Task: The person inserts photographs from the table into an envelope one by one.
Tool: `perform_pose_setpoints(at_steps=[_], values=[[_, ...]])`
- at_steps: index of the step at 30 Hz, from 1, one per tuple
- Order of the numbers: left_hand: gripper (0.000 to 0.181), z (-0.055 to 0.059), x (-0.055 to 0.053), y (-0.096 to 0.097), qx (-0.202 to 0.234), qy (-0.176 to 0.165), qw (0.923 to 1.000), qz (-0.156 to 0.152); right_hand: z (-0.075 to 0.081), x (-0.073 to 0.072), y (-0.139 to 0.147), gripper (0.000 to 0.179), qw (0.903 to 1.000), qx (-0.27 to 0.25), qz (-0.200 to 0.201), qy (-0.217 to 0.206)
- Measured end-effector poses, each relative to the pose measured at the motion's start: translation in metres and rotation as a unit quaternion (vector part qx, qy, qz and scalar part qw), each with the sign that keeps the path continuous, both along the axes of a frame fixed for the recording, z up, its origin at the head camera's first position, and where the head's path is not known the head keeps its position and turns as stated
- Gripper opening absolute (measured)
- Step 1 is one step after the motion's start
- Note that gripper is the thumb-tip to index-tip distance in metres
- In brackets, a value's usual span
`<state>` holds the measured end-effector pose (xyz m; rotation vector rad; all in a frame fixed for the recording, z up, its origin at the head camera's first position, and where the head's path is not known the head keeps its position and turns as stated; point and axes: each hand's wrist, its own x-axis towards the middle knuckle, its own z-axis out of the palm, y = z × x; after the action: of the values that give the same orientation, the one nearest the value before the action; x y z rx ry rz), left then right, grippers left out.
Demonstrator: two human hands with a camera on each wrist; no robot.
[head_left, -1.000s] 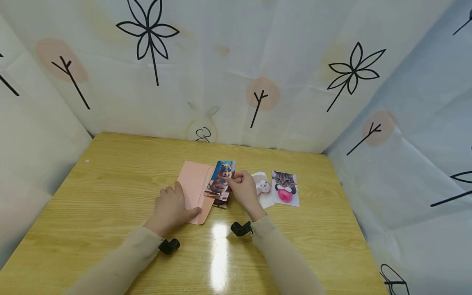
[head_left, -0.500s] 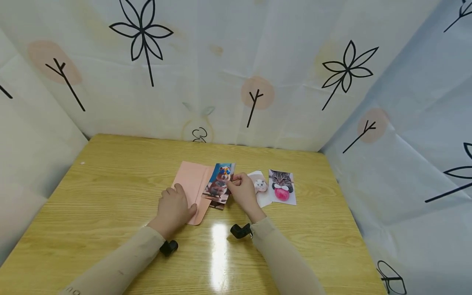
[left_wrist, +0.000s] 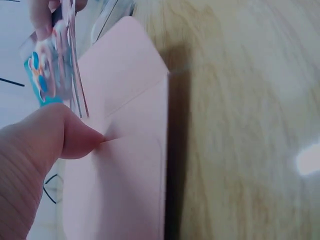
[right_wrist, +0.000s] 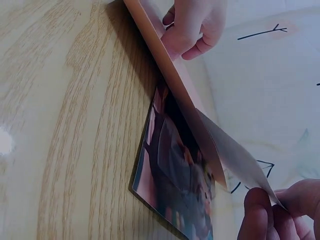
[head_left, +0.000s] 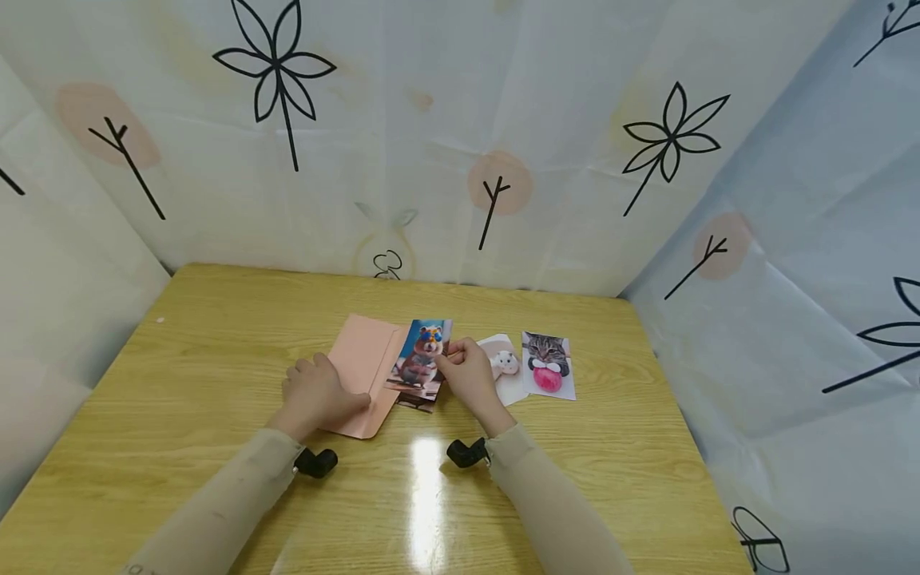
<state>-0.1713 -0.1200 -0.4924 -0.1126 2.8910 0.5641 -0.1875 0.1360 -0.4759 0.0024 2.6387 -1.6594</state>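
In the head view my left hand (head_left: 316, 395) holds a pink envelope (head_left: 359, 351) at its left side. Its thumb (left_wrist: 65, 132) presses at the pocket's edge in the left wrist view, where the flap stands open and the envelope is tilted off the table. My right hand (head_left: 470, 375) pinches the right edge of a picture card (head_left: 420, 359) showing a bear in sunglasses. That card overlaps the envelope's right side from above. A second, darker picture card (right_wrist: 175, 170) lies on the table beneath, partly covered by the envelope.
To the right of my right hand lie a white card with a small white animal (head_left: 505, 363) and a cat card (head_left: 549, 367) with a pink ball. The wooden table (head_left: 216, 343) ends at patterned curtains (head_left: 431, 160) behind and at the sides.
My left hand and the envelope have shifted left, swinging the envelope's lower end outward. The bear card, still pinched by my right hand, has moved slightly left and down.
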Motion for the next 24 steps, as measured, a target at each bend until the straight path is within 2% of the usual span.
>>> perform_pose_setpoints(at_steps=[5, 10, 14, 21, 24], values=[[0.096, -0.003, -0.002, -0.002, 0.009, 0.013, 0.9999, 0.001, 0.001, 0.000, -0.003, 0.023, 0.9999, 0.010, 0.003, 0.001], [0.094, -0.001, -0.003, -0.003, 0.052, 0.039, 0.9979, 0.004, 0.001, 0.000, -0.004, 0.023, 1.0000, 0.004, 0.003, -0.004], [0.099, 0.003, -0.001, -0.004, 0.087, 0.056, 0.9946, 0.008, 0.003, -0.001, -0.005, 0.023, 1.0000, -0.007, 0.002, -0.001], [0.100, 0.008, 0.003, 0.000, 0.122, 0.126, 0.9844, 0.000, 0.008, -0.002, -0.012, 0.024, 0.9992, -0.040, -0.003, 0.006], [0.100, 0.011, 0.005, 0.001, 0.129, 0.140, 0.9818, -0.002, 0.011, -0.001, -0.015, 0.024, 0.9984, -0.056, -0.003, 0.004]])
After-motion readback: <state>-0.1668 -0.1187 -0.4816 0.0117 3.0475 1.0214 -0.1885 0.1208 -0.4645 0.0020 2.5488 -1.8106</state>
